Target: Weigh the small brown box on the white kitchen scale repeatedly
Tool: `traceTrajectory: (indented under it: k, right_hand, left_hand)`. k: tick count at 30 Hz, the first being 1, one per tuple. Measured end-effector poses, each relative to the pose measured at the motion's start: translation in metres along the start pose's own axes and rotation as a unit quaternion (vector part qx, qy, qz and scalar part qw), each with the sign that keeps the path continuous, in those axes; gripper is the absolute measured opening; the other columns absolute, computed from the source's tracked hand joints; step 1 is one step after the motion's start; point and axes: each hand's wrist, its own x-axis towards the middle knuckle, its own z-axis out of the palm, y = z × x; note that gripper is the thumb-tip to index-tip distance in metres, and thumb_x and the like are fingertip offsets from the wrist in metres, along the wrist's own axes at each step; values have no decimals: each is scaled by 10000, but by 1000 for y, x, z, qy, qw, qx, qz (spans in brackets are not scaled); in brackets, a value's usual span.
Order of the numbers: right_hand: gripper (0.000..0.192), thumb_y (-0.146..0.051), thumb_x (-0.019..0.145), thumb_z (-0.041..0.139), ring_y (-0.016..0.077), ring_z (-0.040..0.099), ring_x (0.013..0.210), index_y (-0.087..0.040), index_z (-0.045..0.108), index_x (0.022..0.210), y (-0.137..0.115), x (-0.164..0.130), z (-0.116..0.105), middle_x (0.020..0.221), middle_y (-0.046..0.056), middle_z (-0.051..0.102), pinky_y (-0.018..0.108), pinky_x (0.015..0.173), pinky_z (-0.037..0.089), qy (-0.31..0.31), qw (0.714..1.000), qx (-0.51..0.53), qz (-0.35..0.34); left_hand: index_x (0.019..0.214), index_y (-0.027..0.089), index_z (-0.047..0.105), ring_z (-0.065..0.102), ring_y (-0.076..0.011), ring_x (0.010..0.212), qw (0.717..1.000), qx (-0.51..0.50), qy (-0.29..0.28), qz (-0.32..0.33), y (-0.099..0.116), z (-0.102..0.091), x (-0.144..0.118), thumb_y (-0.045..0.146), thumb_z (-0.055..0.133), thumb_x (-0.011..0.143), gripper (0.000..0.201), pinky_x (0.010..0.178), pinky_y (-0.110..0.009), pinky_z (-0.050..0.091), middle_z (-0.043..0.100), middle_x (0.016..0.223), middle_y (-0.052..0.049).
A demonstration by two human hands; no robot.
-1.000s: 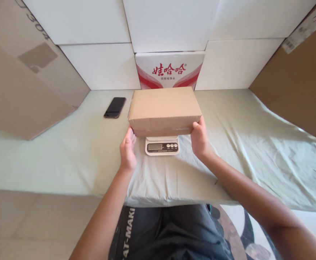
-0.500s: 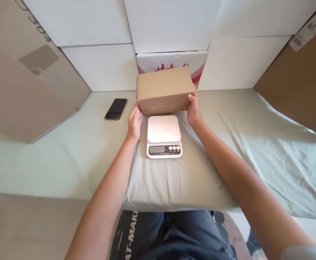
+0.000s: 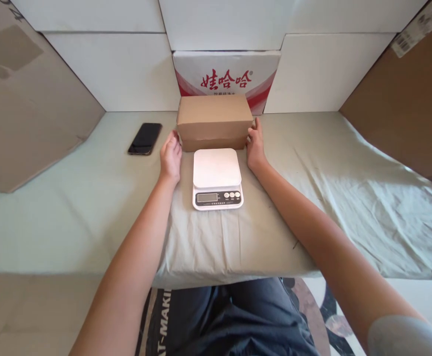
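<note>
A plain brown cardboard box [image 3: 212, 129] rests level on the cloth, just behind a white digital kitchen scale [image 3: 217, 168]. My left hand [image 3: 171, 155] is at the box's lower left side, fingers curled against its edge. At the right end, my right hand [image 3: 256, 146] has its thumb and fingers at the box's side, with one finger pointing up. Between them the two hands flank the box; some fingertips are hidden by its sides. The scale's platform is bare, and its display and round buttons face me.
A black smartphone [image 3: 145, 139] lies to the left. White boxes [image 3: 305, 74] are stacked along the back, and one carton [image 3: 226, 62] bears red lettering. Large brown cartons stand at the left [image 3: 34, 113] and right [image 3: 412, 109]. Pale green cloth [image 3: 223, 247] covers the table.
The cardboard box has come down from a tilted, raised position to sit level on the cloth behind the scale. Both hands have lowered with it. The camera view has shifted slightly.
</note>
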Motion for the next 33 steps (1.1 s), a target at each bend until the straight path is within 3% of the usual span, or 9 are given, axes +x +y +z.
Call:
traceTrajectory:
  k: [3, 9, 13, 18, 22, 27, 30, 33]
  right_hand:
    - [795, -634, 822, 525, 269, 488, 1576, -371, 378, 1558, -13, -5, -1, 1649, 31, 512, 620, 1322, 408, 38, 996, 41, 74]
    - [621, -601, 788, 627, 279, 551, 1494, -350, 569, 1353, -43, -20, 13, 1543, -3, 642, 534, 1344, 401, -26, 998, 53, 25]
    - [645, -641, 766, 652, 297, 570, 1453, -325, 576, 1322, -48, -25, 17, 1461, 16, 701, 522, 1340, 406, -31, 999, 17, 28]
    - [616, -614, 778, 654, 298, 484, 1545, -319, 589, 1315, -48, -30, 17, 1431, 30, 695, 517, 1387, 320, -29, 1000, 6, 0]
    - [623, -601, 809, 644, 294, 452, 1581, -338, 561, 1367, -65, -40, 20, 1450, 22, 678, 532, 1406, 293, -40, 999, -6, -26]
    - [687, -614, 838, 631, 296, 356, 1643, -381, 484, 1467, -95, -54, 21, 1508, 9, 613, 532, 1408, 299, -28, 998, -20, -52]
    - [675, -627, 859, 596, 328, 370, 1631, -398, 468, 1481, -112, -66, 19, 1543, 9, 571, 561, 1397, 311, -26, 997, -31, -71]
    - [687, -625, 868, 596, 339, 398, 1612, -421, 431, 1502, -131, -94, 15, 1595, -5, 529, 566, 1394, 328, -28, 995, -38, -83]
  left_hand:
    - [1380, 289, 715, 369, -277, 1646, 1000, 10, 7, -11, -3, -10, 5, 716, 680, 830, 697, 1340, -443, 311, 472, 1722, -86]
    - [1385, 288, 713, 395, -296, 1634, 1000, 11, -16, -23, -1, -2, 3, 684, 696, 836, 677, 1350, -463, 293, 570, 1649, -80]
    - [1352, 279, 734, 410, -310, 1625, 998, 10, -43, -50, 8, 7, -3, 611, 739, 830, 619, 1350, -465, 295, 650, 1568, -71]
    - [1409, 248, 703, 344, -329, 1655, 997, 19, -44, -52, 19, 14, -12, 513, 784, 813, 657, 1359, -481, 265, 620, 1591, -101]
    - [1399, 232, 704, 252, -335, 1688, 998, 27, -54, 8, 30, 22, -20, 492, 823, 798, 665, 1371, -467, 255, 593, 1616, -99]
    - [1484, 249, 631, 313, -349, 1666, 986, 60, -97, 120, 54, 31, -39, 577, 854, 784, 805, 1377, -449, 269, 543, 1664, -68]
    - [1534, 267, 586, 296, -344, 1671, 976, 79, -105, 175, 73, 35, -64, 602, 767, 879, 758, 1385, -461, 256, 504, 1699, -19]
    - [1549, 320, 583, 280, -339, 1677, 976, 80, -95, 178, 86, 33, -105, 573, 726, 921, 691, 1394, -472, 262, 461, 1732, 14]
